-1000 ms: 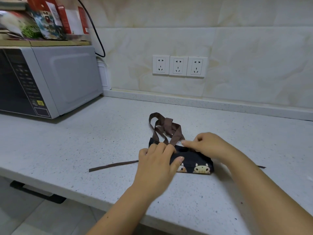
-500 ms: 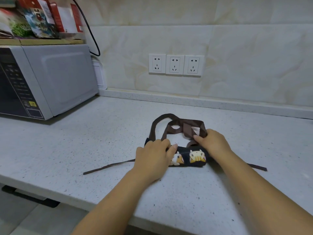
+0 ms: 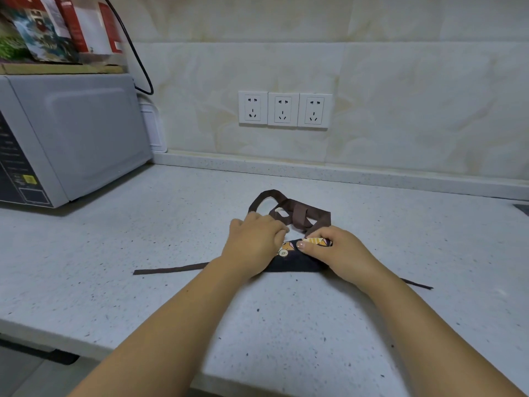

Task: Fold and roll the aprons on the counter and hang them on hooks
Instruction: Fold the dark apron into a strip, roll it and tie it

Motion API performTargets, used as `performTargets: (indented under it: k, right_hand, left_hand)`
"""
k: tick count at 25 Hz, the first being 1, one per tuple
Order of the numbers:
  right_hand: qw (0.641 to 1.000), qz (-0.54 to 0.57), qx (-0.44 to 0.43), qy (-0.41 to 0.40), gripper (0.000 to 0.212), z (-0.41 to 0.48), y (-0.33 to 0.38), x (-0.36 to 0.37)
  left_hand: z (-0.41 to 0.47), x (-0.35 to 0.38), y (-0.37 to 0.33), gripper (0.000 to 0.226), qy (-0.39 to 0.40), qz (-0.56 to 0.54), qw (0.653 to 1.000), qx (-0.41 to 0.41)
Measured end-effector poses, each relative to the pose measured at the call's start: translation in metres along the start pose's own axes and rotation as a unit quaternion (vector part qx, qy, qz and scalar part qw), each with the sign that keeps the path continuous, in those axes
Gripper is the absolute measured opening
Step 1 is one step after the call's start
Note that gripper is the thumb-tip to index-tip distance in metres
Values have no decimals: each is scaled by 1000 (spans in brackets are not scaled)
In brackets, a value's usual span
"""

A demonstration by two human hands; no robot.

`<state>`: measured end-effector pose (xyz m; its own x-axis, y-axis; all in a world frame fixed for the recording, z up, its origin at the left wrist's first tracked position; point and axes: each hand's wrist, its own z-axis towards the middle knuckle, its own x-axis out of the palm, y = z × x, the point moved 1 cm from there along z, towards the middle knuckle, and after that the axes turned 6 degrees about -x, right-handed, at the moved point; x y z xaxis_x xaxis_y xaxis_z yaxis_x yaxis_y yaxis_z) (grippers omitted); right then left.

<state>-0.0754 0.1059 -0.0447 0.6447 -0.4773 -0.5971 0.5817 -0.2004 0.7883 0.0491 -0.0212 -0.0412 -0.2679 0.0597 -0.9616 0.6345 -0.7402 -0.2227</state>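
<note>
A dark apron (image 3: pixel 294 262) with cartoon animal prints lies rolled into a short bundle on the white speckled counter (image 3: pixel 143 253). Its brown neck strap (image 3: pixel 289 207) loops in a heap just behind the roll. My left hand (image 3: pixel 253 242) curls over the roll's left end. At the right end my right hand (image 3: pixel 335 250) grips the roll, thumb on its top. One brown tie (image 3: pixel 171 270) trails left across the counter and another tie (image 3: pixel 418 284) pokes out to the right from under my right forearm.
A grey microwave (image 3: pixel 71 136) stands at the back left with boxes and packets (image 3: pixel 57 30) on top and a black cable (image 3: pixel 137 61) hanging behind. Three wall sockets (image 3: pixel 284 110) sit above the backsplash. The counter's front edge (image 3: pixel 100 352) runs close to me.
Both hands have rolled the apron bundle away from me towards the strap heap; the cat prints turned upward and back, and the hands now sit closer together on the roll.
</note>
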Motion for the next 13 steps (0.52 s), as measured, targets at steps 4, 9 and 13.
performTargets:
  k: [4,9,13]
  right_hand:
    - [999,33,28,-16,31,3,-1,1]
    - [998,29,47,-34,32,8,-5,-1]
    - [995,-44,81,-41,54,3,-5,-17]
  left_hand:
    - [-4,2,3,43,34,-2,999,28]
    - [-5,1,0,65,118,30,992,21]
    - [-11,2,-6,70,70,95,992,46]
